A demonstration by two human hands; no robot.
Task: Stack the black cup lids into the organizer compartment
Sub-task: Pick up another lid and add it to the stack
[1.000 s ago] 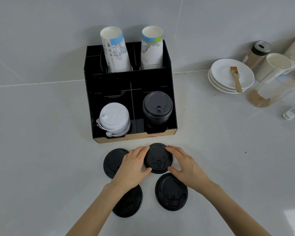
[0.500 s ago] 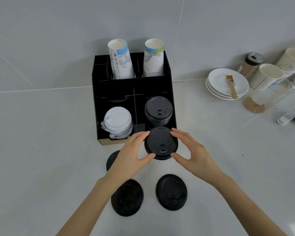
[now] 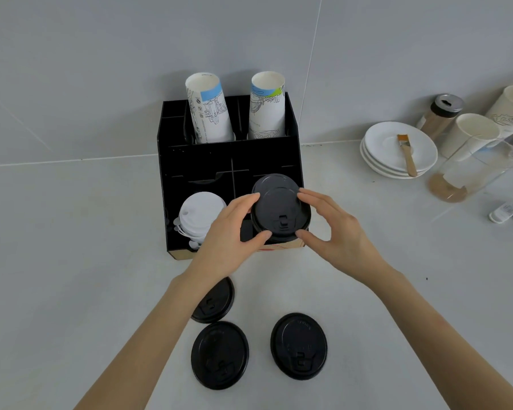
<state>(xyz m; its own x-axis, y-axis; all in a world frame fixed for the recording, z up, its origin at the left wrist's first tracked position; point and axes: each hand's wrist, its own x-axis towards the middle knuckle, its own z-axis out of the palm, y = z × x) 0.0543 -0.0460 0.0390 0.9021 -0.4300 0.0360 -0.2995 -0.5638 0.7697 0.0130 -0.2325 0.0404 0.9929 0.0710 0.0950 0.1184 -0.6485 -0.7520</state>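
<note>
I hold one black lid (image 3: 280,213) between my left hand (image 3: 231,232) and my right hand (image 3: 335,232), fingertips on its rim. It hovers over the front right compartment of the black organizer (image 3: 196,161), just above the stack of black lids (image 3: 268,180) inside. Three more black lids lie on the counter: one (image 3: 216,301) partly under my left wrist, one (image 3: 219,355) nearer me, one (image 3: 298,346) to the right.
White lids (image 3: 200,213) fill the front left compartment. Two paper cup stacks (image 3: 209,110) stand in the back. At the right are white saucers (image 3: 397,149) with a brush (image 3: 406,155), a shaker (image 3: 440,113), paper cups (image 3: 468,134) and a glass (image 3: 468,173).
Both hands lifted the lid from the counter and carried it away from me, up over the front right compartment. The camera view tilted slightly.
</note>
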